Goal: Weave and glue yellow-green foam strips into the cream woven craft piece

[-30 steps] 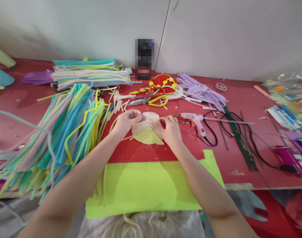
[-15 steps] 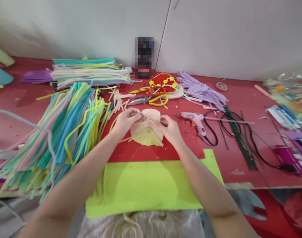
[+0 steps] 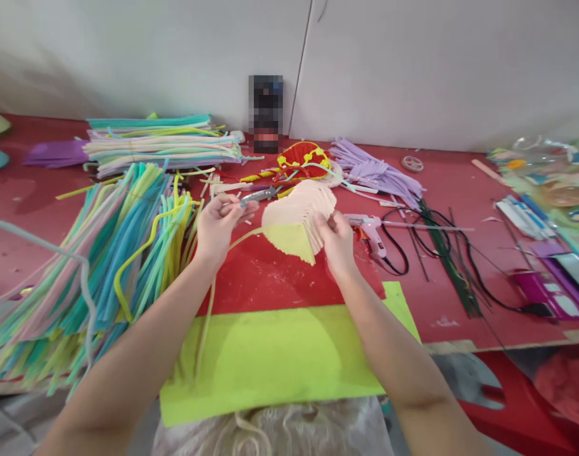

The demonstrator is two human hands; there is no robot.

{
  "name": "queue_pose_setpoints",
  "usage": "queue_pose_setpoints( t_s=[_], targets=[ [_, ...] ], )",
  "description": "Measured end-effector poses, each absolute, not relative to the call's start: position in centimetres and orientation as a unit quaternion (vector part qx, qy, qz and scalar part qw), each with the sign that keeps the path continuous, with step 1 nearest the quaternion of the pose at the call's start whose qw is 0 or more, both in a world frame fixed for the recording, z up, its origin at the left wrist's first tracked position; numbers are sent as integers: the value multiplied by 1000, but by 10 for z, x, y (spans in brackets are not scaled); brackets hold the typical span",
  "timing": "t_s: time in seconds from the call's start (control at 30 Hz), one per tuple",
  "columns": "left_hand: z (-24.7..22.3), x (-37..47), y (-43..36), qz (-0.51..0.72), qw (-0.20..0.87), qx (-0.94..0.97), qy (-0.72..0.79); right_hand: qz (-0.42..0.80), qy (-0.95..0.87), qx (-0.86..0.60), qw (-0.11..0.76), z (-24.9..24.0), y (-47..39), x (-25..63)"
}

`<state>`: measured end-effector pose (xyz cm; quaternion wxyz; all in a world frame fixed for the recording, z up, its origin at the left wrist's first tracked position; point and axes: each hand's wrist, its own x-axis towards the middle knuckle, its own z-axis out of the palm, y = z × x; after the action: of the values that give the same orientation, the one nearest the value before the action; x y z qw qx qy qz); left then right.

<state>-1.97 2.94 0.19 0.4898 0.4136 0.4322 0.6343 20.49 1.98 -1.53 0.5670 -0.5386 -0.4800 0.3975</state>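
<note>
My right hand [image 3: 337, 237] grips a leaf-shaped piece made of pipe cleaners [image 3: 294, 212] by its right side. Rows of pale pink stems fill its upper part, and yellow-green ones the lower left. My left hand [image 3: 218, 225] is apart from the piece, to its left, with thumb and fingers pinched. A small blue-grey thing [image 3: 243, 203] shows at those fingertips, too small to name. A loose pale yellow stem [image 3: 244, 237] runs from the leaf's left edge toward my left wrist. Behind the leaf lie pliers [image 3: 261, 196], partly covered by it.
Bundles of coloured pipe cleaners [image 3: 128, 253] lie at left, with more [image 3: 161, 149] behind. Purple stems [image 3: 375, 171] are at the back. On the right are a pink glue gun [image 3: 372, 234], its black cord and dark green stems [image 3: 446, 259]. A lime-green sheet [image 3: 280, 361] covers the front edge.
My right hand has tilted the leaf and shifted it right and up. My left hand has drawn away to the left, off the leaf, still pinching the small thing. The view has shifted slightly.
</note>
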Motion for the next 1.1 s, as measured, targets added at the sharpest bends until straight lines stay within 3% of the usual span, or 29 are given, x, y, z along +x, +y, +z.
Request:
queue_pose_setpoints(
  t_s=[0.17,0.27,0.67,1.1],
  targets=[
    [7,-24,30,679,363,437,465,312,-433,-575,620,-18,26,216],
    [6,-24,31,678,336,447,477,339,-383,-557,655,-19,29,218],
    [-4,-22,32,602,427,486,469,520,-298,-442,668,-8,24,207],
    [-11,-9,25,475,557,525,434,580,-316,-389,642,-12,12,180]
  ],
)
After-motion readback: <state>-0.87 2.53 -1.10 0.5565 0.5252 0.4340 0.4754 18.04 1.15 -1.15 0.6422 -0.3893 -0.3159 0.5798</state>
